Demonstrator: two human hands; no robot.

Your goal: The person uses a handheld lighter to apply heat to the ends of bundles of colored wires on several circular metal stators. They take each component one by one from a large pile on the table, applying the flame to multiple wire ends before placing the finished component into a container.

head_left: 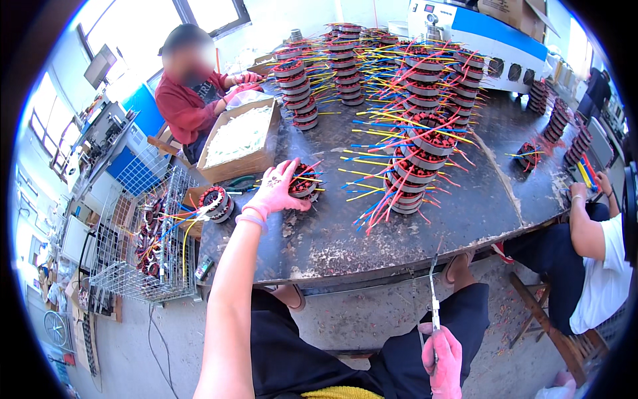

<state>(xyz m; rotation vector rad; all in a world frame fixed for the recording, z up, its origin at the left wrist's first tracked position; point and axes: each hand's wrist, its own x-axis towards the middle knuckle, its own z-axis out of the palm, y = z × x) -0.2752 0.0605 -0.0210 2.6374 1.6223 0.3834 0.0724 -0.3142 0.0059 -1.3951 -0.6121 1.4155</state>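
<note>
My left hand (274,189), in a pink glove, reaches onto the table. Its thumb and fingers curve around the side of a small wound motor stator (304,181) with red windings and coloured leads. Low in front of my lap, my right hand (443,359), also gloved in pink, is closed around a slim tool with a pale handle and thin bent metal tip (435,302); its exact kind I cannot make out. Right of the left hand stands a leaning stack of stators (417,163) with red, blue and yellow wires sticking out. Another stator (216,203) lies near the table's left edge.
More stator stacks (296,93) stand at the back. A cardboard box (242,146) of pale pieces sits before a co-worker in a red top (186,100). Dark-handled pliers (240,184) lie beside it. A wire basket (143,233) holds stators at left; another person sits at right (591,253).
</note>
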